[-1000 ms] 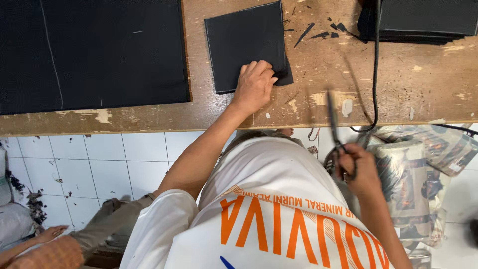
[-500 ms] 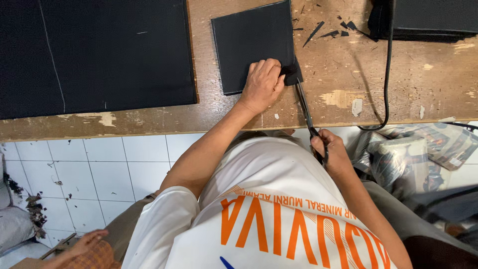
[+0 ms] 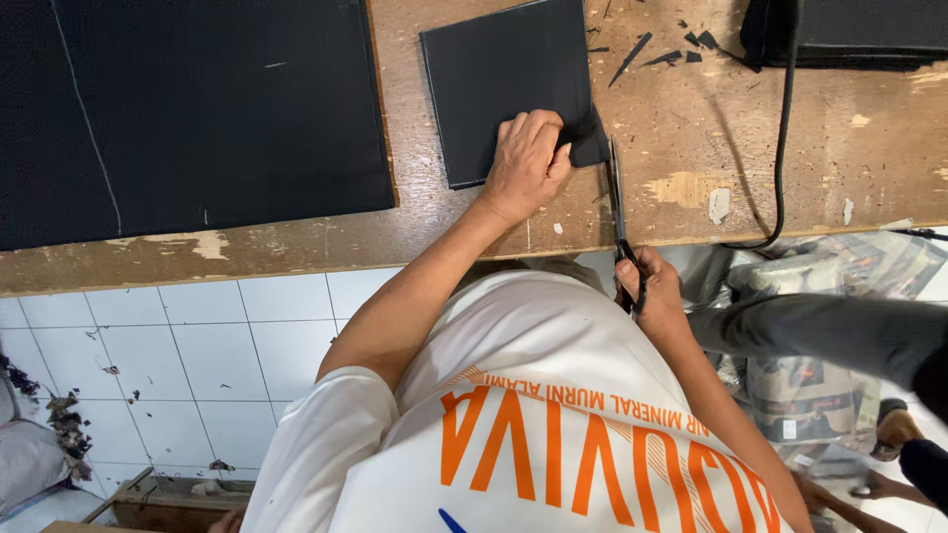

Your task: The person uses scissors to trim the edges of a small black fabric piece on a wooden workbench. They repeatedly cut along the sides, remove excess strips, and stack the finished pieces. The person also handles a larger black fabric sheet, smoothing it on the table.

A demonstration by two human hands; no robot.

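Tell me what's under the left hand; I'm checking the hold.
The left hand presses the black square sheet on the wooden bench. The sheet's corner beneath the palm is hidden.

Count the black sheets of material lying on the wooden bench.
3: a large sheet at left, a small square piece under the left hand, and a dark stack at top right, possibly several layers.
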